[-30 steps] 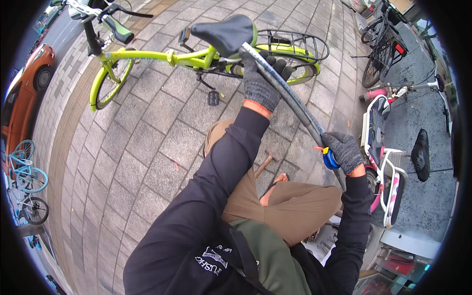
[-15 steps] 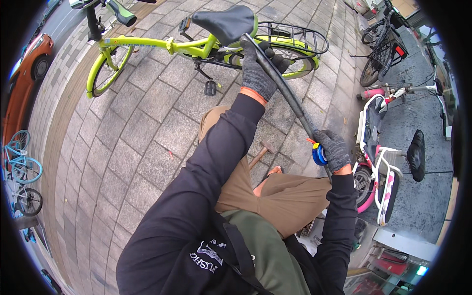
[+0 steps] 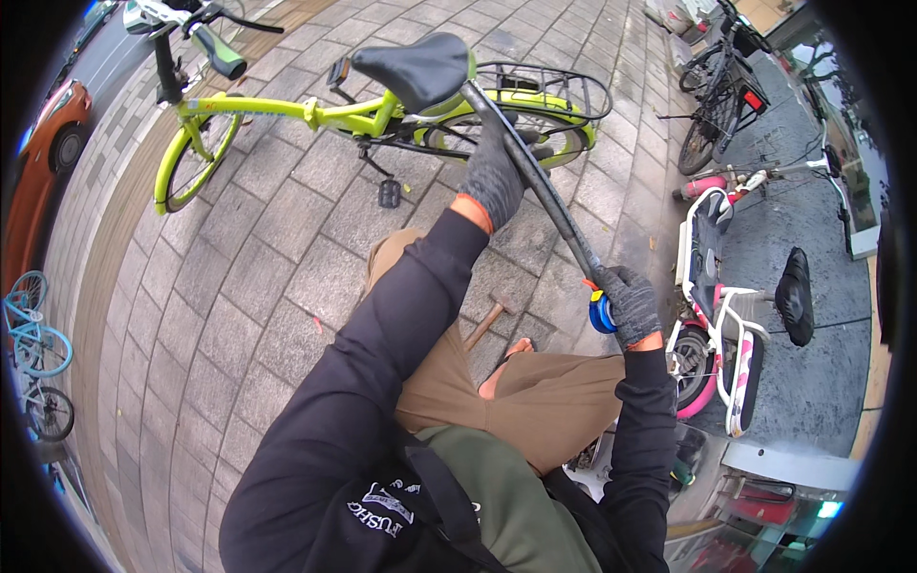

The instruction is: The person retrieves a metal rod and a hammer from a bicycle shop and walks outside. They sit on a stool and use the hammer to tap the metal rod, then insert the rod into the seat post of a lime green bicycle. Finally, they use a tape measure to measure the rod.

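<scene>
A long dark metal tube point(image 3: 556, 208) slants in front of me, its upper end by the black saddle point(image 3: 417, 72) of a lime-green folding bike point(image 3: 358, 116). My left hand point(image 3: 495, 178), in a grey knitted glove with an orange cuff, is wrapped round the tube near that end. Farther down, my right hand point(image 3: 629, 307), gloved alike, closes round the lower part. Against its fingers sits a small round blue thing point(image 3: 601, 313) with yellow and red-orange bits; its kind is unclear. The tube's lower end is hidden behind my right hand and arm.
A hammer point(image 3: 485, 325) lies on the paving point(image 3: 258, 277) by my sandalled foot point(image 3: 506, 368). A white-and-pink scooter point(image 3: 702, 277) stands close on the right, with a dark bicycle point(image 3: 721, 105) behind it. Blue bicycles point(image 3: 38, 334) and an orange car point(image 3: 48, 162) are at the left.
The whole scene has shifted slightly left in view. Both hands keep their grip on the tube, which still slants the same way.
</scene>
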`<state>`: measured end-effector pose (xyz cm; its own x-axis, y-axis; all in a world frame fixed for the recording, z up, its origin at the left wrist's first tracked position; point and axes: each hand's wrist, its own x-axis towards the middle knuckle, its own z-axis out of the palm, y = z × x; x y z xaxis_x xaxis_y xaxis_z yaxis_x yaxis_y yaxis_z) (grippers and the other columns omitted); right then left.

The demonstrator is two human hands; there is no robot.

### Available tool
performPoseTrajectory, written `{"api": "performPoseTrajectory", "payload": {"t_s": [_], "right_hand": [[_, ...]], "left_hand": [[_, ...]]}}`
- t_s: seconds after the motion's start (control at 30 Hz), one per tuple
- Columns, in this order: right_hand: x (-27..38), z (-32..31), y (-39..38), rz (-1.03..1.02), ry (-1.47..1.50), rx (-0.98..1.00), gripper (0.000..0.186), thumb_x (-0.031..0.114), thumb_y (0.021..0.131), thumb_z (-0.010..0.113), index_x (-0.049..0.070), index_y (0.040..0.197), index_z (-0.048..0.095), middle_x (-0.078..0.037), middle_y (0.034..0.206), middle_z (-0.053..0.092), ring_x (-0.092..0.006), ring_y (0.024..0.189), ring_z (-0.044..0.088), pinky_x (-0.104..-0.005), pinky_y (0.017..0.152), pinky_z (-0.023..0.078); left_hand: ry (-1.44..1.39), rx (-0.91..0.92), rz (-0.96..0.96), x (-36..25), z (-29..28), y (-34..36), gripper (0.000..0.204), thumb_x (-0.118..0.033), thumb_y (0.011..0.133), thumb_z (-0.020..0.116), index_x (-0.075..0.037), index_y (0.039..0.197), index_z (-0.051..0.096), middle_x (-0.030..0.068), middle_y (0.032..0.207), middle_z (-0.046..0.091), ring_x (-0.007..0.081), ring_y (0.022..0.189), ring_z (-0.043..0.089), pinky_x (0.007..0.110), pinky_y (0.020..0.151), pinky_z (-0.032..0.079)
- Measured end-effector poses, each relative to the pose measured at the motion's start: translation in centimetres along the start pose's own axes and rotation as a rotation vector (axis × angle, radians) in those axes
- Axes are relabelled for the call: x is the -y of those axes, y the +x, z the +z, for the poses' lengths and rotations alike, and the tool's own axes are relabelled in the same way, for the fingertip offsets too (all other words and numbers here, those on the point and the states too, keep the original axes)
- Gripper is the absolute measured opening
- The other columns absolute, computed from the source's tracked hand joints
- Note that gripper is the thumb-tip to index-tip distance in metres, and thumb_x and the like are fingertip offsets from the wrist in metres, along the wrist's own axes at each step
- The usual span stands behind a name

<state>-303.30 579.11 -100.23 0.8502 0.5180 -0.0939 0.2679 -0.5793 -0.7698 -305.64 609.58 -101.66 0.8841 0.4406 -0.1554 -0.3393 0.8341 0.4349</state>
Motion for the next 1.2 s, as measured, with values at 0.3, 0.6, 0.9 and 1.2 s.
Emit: {"api": "performPoseTrajectory", "payload": {"t_s": [0.3, 0.6, 0.9, 1.2], "right_hand": [[-0.2, -0.6, 0.0, -0.005, -0.059, -0.173, 0.034, 0.030, 0.096, 0.071, -0.004, 0.094, 0.076, -0.017, 0.074, 0.070, -0.0192, 0.068, 0.064, -0.0363, 0.065, 0.050], [0.4, -1.4, -0.7, -0.066, -0.103, -0.198, 0.034, 0.032, 0.095, 0.072, -0.001, 0.097, 0.076, -0.018, 0.077, 0.071, -0.0227, 0.070, 0.068, -0.0381, 0.066, 0.051], [0.2, -0.7, -1.0, 0.044, 0.001, -0.245, 0.032, 0.033, 0.096, 0.072, 0.001, 0.096, 0.076, -0.016, 0.079, 0.072, -0.0219, 0.071, 0.068, -0.0367, 0.067, 0.052], [1.1, 1.3, -2.1, 0.015, -0.172, -0.402, 0.035, 0.037, 0.096, 0.070, 0.002, 0.100, 0.074, -0.023, 0.091, 0.074, -0.0400, 0.088, 0.073, -0.0461, 0.078, 0.056]], "left_hand": [[0.573, 0.468, -0.273, 5.0, 0.9, -3.7, 0.074, -0.017, 0.101, 0.068, -0.006, 0.157, 0.020, 0.0198, 0.144, 0.055, 0.0314, 0.120, 0.065, 0.049, 0.085, 0.065], [0.302, 0.507, -0.343, 5.7, 0.6, -3.9, 0.058, -0.010, 0.104, 0.060, -0.009, 0.156, 0.034, 0.0187, 0.150, 0.054, 0.0310, 0.133, 0.058, 0.048, 0.105, 0.055], [0.132, 0.483, -0.420, 6.5, 0.2, -3.6, 0.056, -0.018, 0.106, 0.056, -0.009, 0.157, 0.036, 0.0214, 0.152, 0.052, 0.0361, 0.134, 0.057, 0.056, 0.105, 0.052], [0.181, 0.521, -0.332, 6.8, 0.4, -3.8, 0.051, -0.033, 0.108, 0.052, -0.004, 0.149, 0.045, 0.0228, 0.149, 0.054, 0.0381, 0.134, 0.057, 0.057, 0.100, 0.055]]}}
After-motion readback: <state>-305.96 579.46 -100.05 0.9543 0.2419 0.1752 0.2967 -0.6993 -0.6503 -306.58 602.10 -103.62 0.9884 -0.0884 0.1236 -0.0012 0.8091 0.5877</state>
